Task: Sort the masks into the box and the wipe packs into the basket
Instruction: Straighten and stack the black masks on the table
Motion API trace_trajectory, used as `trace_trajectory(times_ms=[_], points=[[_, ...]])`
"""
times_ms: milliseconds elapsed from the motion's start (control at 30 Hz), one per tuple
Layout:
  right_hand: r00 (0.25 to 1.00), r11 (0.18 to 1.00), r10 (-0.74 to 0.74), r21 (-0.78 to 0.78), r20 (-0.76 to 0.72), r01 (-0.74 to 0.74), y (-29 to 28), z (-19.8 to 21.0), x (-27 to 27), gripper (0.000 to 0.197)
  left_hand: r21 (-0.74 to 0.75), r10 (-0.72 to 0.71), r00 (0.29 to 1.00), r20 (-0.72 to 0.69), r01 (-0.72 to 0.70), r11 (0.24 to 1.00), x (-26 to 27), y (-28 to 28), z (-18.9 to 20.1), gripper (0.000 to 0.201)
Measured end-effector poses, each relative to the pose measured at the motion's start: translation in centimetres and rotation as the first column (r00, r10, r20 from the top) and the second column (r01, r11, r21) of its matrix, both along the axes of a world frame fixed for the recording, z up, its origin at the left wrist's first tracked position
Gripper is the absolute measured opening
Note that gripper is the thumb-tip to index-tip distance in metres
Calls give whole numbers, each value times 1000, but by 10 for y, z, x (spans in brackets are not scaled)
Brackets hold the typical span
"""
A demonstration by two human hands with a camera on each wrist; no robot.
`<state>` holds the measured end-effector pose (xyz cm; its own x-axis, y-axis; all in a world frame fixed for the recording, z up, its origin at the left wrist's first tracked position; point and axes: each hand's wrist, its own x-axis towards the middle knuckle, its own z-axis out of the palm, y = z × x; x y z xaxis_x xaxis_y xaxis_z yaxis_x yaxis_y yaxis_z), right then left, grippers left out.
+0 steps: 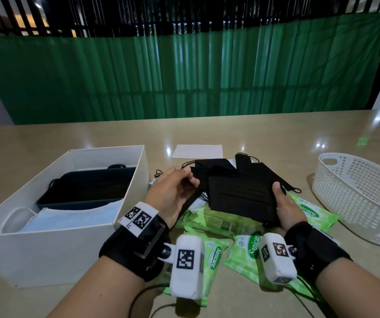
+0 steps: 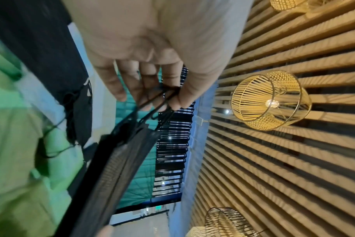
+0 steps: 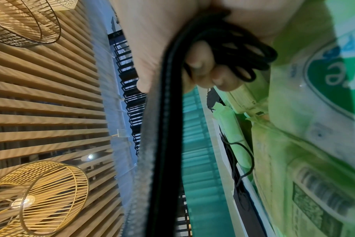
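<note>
Both hands hold a stack of black masks (image 1: 241,193) above the counter (image 1: 253,134): the right hand (image 1: 285,210) clamps one end between thumb and curled fingers, the left hand (image 1: 173,193) pinches the ear loops (image 2: 160,97) at the other. Green wipe packs (image 1: 244,251) lie beneath the hands. The box (image 1: 53,251) sits beside the left hand, the basket (image 1: 356,198) beyond the right.

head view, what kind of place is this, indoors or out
Probably a covered patio or cafe-style terrace at night, though that's a guess: a polished stone table backs onto a green screen under dark railings, and woven pendant lamps hang from a slatted wooden ceiling.
</note>
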<state>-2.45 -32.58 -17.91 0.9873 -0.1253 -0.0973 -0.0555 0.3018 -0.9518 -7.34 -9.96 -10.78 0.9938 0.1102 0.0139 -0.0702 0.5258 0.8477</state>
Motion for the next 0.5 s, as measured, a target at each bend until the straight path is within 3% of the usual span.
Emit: trace_trajectory(times_ms=[100, 167, 267, 367, 433, 500], points=[[1000, 1000, -11, -28, 13, 12, 2, 7, -6, 46, -126, -31, 998, 59, 39, 991, -3, -3, 16, 25], [999, 1000, -21, -22, 24, 22, 1, 7, -7, 45, -105, -64, 996, 55, 70, 992, -4, -5, 25, 23], [999, 999, -28, -21, 29, 29, 4, 10, -10, 42, 192, -95, 994, -59, 104, 976, -1, -9, 26, 16], [1000, 1000, -12, 1, 24, 12, 6, 13, -12, 39, 581, -60, 968, -243, 195, 790, 3, -9, 10, 18], [999, 1000, 6, 2, 43, -6, 6, 16, -12, 35, 713, -44, 938, -343, 291, 639, 5, -8, -4, 36], [998, 1000, 0, 17, 59, -1, 6, 21, -10, 44, 756, -59, 918, -392, 358, 547, 7, -7, -10, 50]])
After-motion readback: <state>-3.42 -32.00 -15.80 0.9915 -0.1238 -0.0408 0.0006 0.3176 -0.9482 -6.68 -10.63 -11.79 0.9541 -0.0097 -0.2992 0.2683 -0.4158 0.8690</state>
